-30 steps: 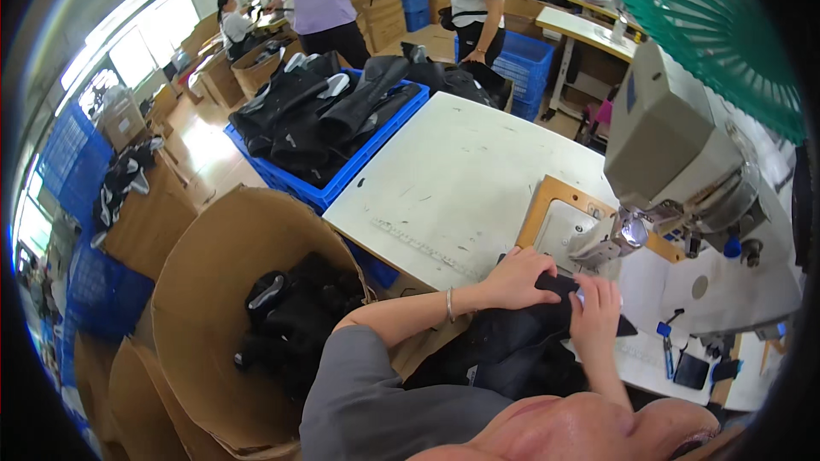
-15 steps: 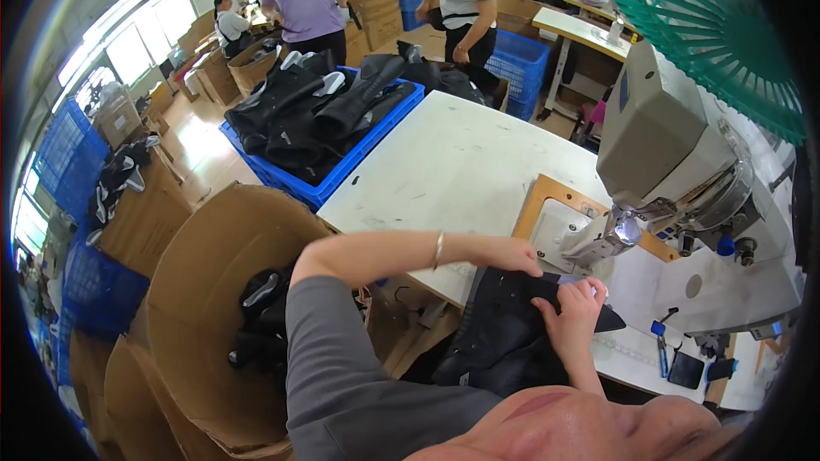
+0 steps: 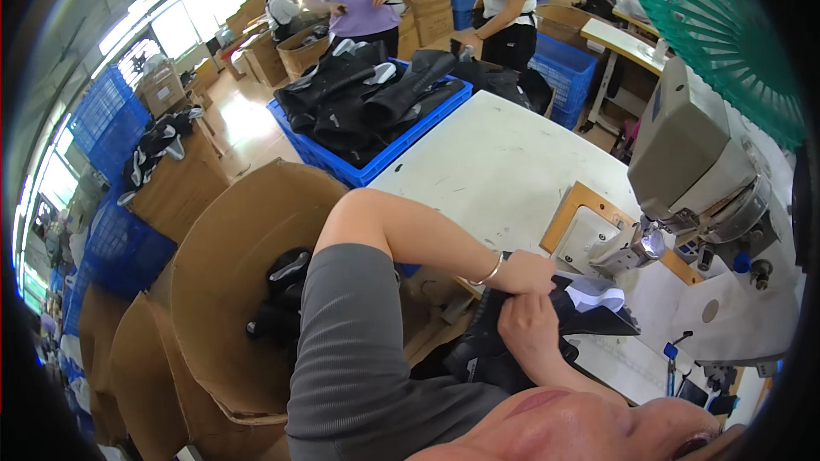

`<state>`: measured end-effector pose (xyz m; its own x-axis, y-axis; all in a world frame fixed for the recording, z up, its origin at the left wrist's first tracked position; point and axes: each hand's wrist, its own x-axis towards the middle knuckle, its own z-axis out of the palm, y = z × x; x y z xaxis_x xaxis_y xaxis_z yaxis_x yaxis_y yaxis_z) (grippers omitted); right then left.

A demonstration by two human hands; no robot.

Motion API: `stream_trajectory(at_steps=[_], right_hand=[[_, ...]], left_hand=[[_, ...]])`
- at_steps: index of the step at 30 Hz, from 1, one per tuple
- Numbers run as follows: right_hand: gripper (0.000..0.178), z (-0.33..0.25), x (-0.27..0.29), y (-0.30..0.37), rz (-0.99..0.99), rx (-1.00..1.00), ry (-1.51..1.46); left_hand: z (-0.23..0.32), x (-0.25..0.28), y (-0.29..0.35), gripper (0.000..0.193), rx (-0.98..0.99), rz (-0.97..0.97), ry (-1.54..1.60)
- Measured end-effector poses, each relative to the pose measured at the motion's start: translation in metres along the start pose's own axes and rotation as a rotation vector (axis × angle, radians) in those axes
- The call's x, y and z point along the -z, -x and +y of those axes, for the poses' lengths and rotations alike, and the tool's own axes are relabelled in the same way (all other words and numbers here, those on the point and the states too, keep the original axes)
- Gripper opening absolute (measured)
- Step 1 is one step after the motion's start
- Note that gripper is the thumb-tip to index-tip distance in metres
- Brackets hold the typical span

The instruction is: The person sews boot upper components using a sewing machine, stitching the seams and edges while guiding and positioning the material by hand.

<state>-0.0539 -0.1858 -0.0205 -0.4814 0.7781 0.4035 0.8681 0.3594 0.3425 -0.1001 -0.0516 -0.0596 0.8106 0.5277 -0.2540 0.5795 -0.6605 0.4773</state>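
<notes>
Nearest you, to the left of the white worktable (image 3: 504, 162), a round-mouthed brown cardboard bin (image 3: 231, 230) holds a loose heap of small black fabric bundles (image 3: 286, 294) low inside, one showing a grey-white patch. At the worktable's near edge you have a soft black fabric piece (image 3: 598, 322) with a white-and-grey patch, part of it over the tabletop and part hanging toward your lap. Your left hand (image 3: 527, 273), a silver bangle at its wrist, is clenched on the fabric; your right hand (image 3: 530, 324), just below it on your side, has its fingers bent over the same cloth, gripping it. Some fingertips are hidden. On the worktable's right part stands a bulky grey sewing machine (image 3: 683, 141). Against the worktable's far left side, an open blue plastic crate (image 3: 418, 135) is piled above its rim with black garment pieces (image 3: 350, 107). Beyond the worktable's far edge are stacked blue plastic crates (image 3: 564, 81), with two people standing farther left.
</notes>
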Motion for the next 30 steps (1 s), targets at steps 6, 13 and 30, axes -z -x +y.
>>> stream_trajectory(at_steps=[6,13,30], right_hand=[[0.027,0.122,0.058,0.038,-0.282,-0.342,-0.648],[0.048,0.174,-0.016,0.096,-0.716,-0.297,-0.796],[0.054,0.147,-0.004,0.145,-0.421,-0.894,-1.063]], left_hand=[[-0.001,-0.020,0.025,0.027,-0.244,0.362,-0.079],[0.003,-0.023,0.024,0.024,-0.439,0.453,-0.056],[0.002,-0.025,0.030,0.022,-0.268,0.494,-0.002]])
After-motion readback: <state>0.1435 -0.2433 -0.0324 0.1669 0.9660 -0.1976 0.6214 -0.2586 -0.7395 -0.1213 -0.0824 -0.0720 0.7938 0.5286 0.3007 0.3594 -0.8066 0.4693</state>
